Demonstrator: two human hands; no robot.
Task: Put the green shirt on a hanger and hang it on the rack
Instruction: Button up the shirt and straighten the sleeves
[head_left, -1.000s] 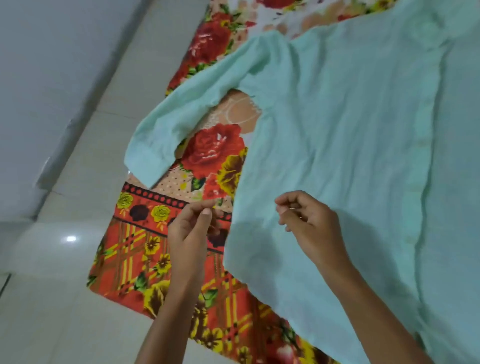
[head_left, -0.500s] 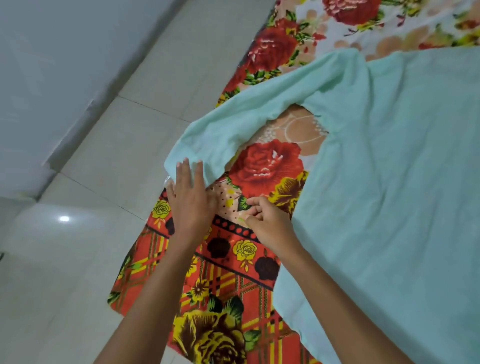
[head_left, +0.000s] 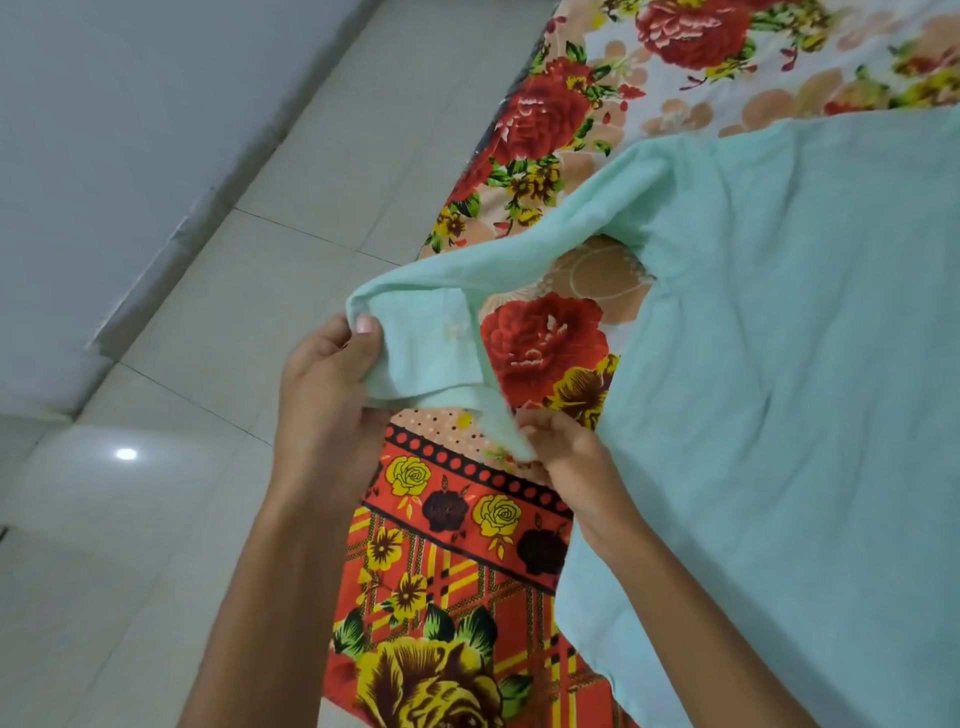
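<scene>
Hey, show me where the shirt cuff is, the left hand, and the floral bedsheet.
shirt cuff (head_left: 426, 353): head view, on the flat cuff panel near its button.
left hand (head_left: 327, 395): head view, on the back of the hand.
floral bedsheet (head_left: 452, 519): head view, on its red border with yellow roses.

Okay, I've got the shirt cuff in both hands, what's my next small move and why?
Probably smooth the cuff flat and lay the sleeve straight. Both the left hand and the right hand pinch it, folded over, while the green shirt lies on the floral sheet; no hanger shows.
</scene>
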